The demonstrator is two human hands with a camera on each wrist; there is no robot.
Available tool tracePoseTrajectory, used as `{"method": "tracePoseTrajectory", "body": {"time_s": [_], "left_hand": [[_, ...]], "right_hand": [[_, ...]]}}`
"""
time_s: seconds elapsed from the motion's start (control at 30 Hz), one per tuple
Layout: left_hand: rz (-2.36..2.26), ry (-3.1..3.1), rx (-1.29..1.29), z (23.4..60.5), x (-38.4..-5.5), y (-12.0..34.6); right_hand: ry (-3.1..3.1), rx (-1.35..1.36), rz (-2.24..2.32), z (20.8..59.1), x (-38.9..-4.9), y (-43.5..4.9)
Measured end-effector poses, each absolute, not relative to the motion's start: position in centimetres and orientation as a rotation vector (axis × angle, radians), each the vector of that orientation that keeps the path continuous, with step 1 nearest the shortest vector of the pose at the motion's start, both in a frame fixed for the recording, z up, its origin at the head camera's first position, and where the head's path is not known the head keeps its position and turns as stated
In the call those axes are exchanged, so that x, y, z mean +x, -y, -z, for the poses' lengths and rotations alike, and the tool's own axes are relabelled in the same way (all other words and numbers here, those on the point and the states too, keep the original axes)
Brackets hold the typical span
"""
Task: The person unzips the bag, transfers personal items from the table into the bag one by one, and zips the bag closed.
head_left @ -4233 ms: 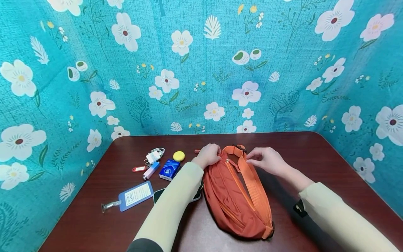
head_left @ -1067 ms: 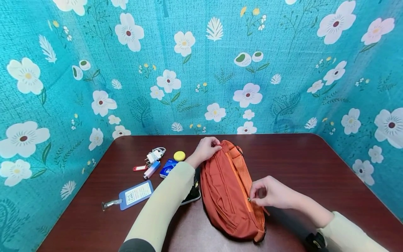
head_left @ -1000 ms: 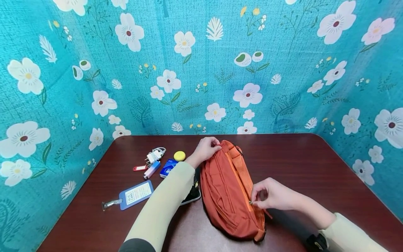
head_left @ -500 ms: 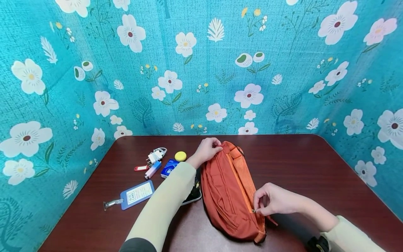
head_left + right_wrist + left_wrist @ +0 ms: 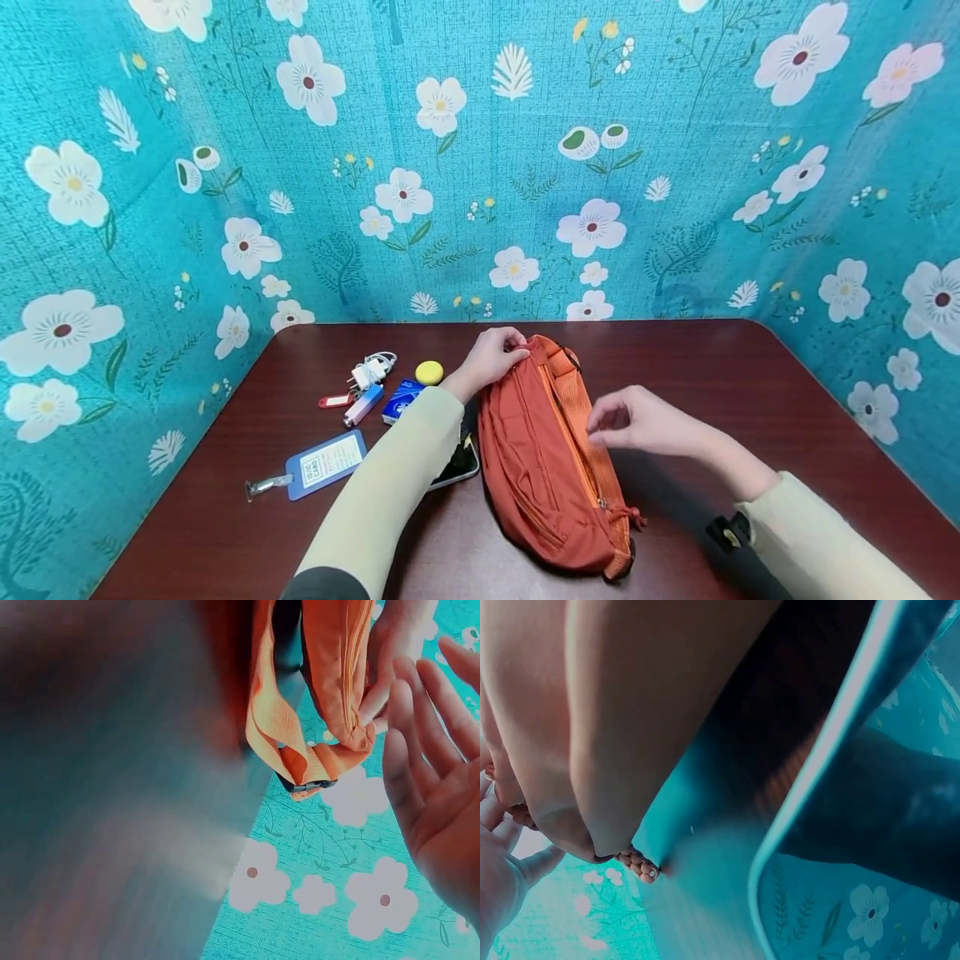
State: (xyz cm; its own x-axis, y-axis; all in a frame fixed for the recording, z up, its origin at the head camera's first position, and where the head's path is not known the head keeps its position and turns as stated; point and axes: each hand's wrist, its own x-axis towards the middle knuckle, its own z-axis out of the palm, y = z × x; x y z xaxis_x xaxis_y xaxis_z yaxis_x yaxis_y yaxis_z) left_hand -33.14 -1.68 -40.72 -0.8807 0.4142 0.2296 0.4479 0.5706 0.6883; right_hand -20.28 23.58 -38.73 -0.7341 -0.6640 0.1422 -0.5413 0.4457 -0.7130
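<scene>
A rust-orange waist bag lies lengthwise on the table in the head view. My left hand pinches its far end. Along the bag's right side, the orange zipper has parted into a narrow slit, and its pull sits near the close end. My right hand hovers beside the slit, fingers loosely bent, holding nothing. In the right wrist view, that hand appears with fingers extended, near the bag and its strap's black buckle. Bag fabric covers much of the left wrist view.
Left of the bag lie a blue card holder, a blue pack, a yellow round case, a charger with cable, a pink-blue lighter-like stick and a red key tag. A phone is partly under my left arm.
My right hand drew the zipper pull toward the near end, let it go and moved up and away along the slit. The left hand kept its hold on the far end.
</scene>
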Motion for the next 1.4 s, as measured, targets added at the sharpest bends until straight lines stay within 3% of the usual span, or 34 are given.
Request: {"method": "tracePoseTrajectory", "body": {"time_s": [0.37, 0.9, 1.4], "left_hand": [[1.253, 2.731, -0.777, 40.8, -32.9, 1.4], [1.230, 2.717, -0.774, 41.0, -32.9, 1.3], [1.308, 2.760, -0.703, 40.9, -33.1, 1.5]], "right_hand": [[-2.960, -0.685, 0.976, 40.2, -23.4, -21.2], [-2.915, -0.564, 1.014, 42.1, -24.3, -20.7], [-2.921, -0.661, 1.104, 39.2, -23.8, -20.5]]}}
